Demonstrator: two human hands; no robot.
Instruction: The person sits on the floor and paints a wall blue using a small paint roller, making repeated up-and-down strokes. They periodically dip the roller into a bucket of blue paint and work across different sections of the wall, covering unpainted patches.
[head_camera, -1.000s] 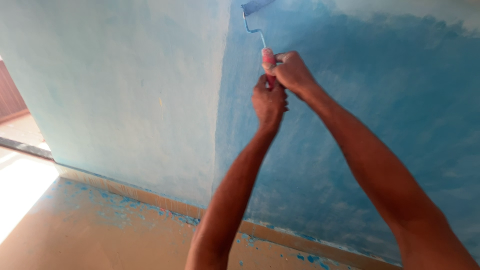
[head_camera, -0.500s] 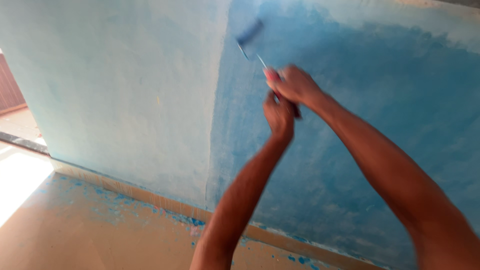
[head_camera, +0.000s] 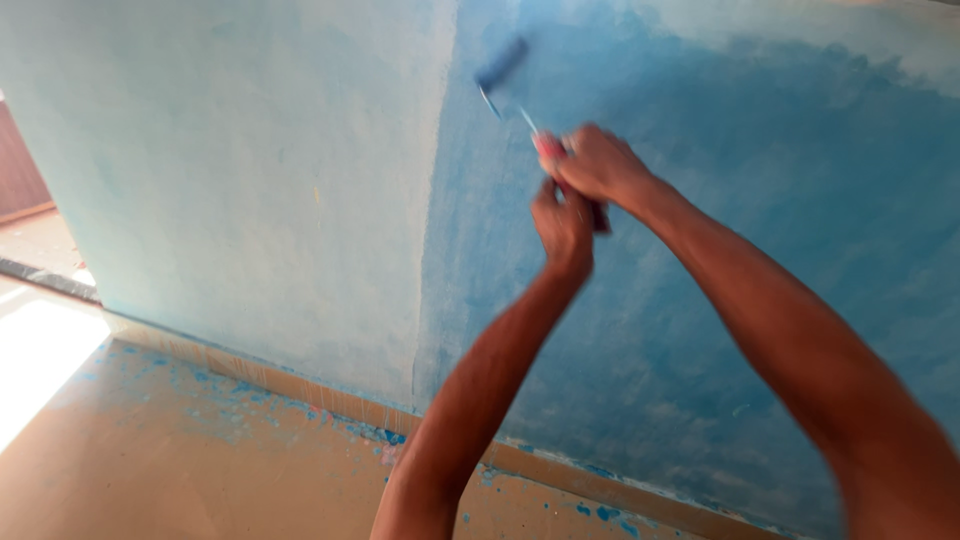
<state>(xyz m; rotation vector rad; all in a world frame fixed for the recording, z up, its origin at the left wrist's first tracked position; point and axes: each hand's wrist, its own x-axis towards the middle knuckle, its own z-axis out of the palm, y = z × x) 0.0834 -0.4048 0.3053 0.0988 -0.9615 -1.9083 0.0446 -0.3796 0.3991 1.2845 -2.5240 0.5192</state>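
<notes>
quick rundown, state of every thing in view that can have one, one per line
paint roller: tilted, head at the wall by the corner, blurred
left hand: closed on the roller handle, lower grip
right hand: closed on the handle, upper grip
right wall: coated deeper blue, patchy
left wall: pale blue, thin coat
floor: tan, spattered with blue paint along the wall base

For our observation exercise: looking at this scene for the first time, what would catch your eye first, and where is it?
First, the two bare arms reaching up the middle, right hand above left hand, both gripping a paint roller pressed against the blue wall near its corner. Next, the paler wall on the left, and blue paint splatters on the tan floor along the skirting.
</notes>
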